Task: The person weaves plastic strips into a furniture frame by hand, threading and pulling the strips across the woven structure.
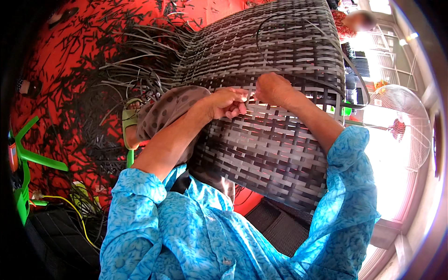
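Weaving was the step in hand: the dark woven panel (275,140) lay across the lap, under both hands. Left hand (228,103) was pinched shut on a pale strip (249,96); right hand (273,88), just beside it, pressed curled fingers against the weave. Judged next: draw the strip through. No containers showed.

Woven panel (275,144): centre, propped over the lap, reaching up and away toward the far floor.
Left hand (227,102): on the panel's face, just left of the right hand.
Right hand (274,88): on the panel, just beside the left hand, fingertips nearly meeting.
Loose strips (140,70): fanning out from the panel's left edge onto the floor.
Floor (60,70): left and behind, under scattered offcuts.
Sandalled foot (130,123): left of the panel, below the loose strips.
Stool (25,163): far left edge.
Fan (403,126): right of the panel, well apart.
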Demonstrator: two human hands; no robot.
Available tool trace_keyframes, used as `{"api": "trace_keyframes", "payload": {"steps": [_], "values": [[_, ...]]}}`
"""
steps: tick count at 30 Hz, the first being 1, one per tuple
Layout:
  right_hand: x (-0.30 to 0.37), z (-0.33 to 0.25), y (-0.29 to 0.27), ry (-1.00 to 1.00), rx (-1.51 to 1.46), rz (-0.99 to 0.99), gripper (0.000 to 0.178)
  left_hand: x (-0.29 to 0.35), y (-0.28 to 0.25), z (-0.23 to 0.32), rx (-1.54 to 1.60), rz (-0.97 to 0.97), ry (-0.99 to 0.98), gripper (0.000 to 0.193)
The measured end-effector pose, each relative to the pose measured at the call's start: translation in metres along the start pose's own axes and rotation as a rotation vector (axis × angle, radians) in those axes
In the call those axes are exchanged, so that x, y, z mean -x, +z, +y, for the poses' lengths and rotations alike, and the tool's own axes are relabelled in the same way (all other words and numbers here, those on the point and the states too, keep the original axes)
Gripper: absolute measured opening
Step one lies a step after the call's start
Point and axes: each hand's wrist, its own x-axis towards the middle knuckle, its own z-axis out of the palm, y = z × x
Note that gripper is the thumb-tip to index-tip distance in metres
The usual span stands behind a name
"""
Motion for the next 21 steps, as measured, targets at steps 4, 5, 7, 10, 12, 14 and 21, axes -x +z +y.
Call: {"api": "trace_keyframes", "payload": {"steps": [4, 5, 7, 10, 12, 14, 21], "values": [[0.006, 0.003, 0.003, -0.073, -0.050, 0.104, 0.019, 0.001, 0.004, 0.003, -0.102, 0.031, -0.018, 0.017], [0.005, 0.003, 0.002, -0.075, -0.046, 0.105, 0.019, 0.002, 0.003, 0.005, -0.193, 0.099, 0.015, 0.014], [0.005, -0.001, -0.008, -0.136, -0.106, 0.025, 0.020, 0.009, 0.000, 0.007, -0.286, 0.175, 0.049, 0.012], [0.016, -0.005, -0.029, -0.082, -0.424, -0.127, 0.022, 0.024, -0.012, 0.014, -0.487, 0.298, 0.112, 0.012], [0.012, 0.012, -0.022, -0.265, -0.335, 0.104, 0.024, 0.037, -0.028, 0.023, -0.537, 0.367, 0.150, 0.012], [0.019, 0.006, -0.035, -0.315, -0.368, 0.243, 0.024, 0.065, -0.062, 0.034, -0.618, 0.527, 0.207, 0.013], [0.089, 0.027, -0.061, -0.397, -0.504, 0.603, 0.024, 0.269, -0.248, 0.056, -0.822, 1.225, 0.410, 0.020]]}}
